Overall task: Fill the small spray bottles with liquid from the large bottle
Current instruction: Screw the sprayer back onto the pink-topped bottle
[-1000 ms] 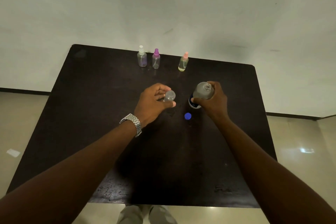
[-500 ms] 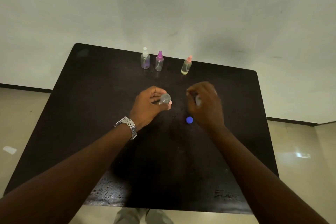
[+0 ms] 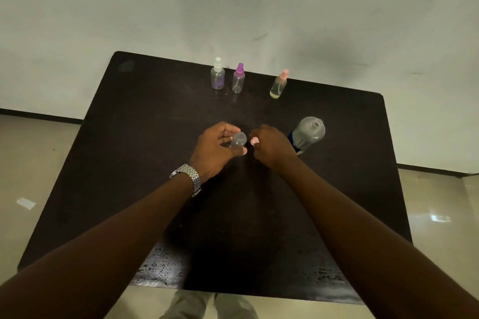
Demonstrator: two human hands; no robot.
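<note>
Table (image 3: 129, 163), left hand (image 3: 212, 147) grips bottle (image 3: 238, 140) — right hand (image 3: 272, 147) seemingly pinches cap (image 3: 254, 140)

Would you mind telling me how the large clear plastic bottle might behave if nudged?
The large clear plastic bottle stands tall and upright, so it may tip. Its mouth looks uncapped, so any liquid would probably spill. Round-bodied, it could then roll.

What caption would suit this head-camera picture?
Left hand grips a small bottle while right hand pinches a pink cap, large bottle standing alongside.
</note>
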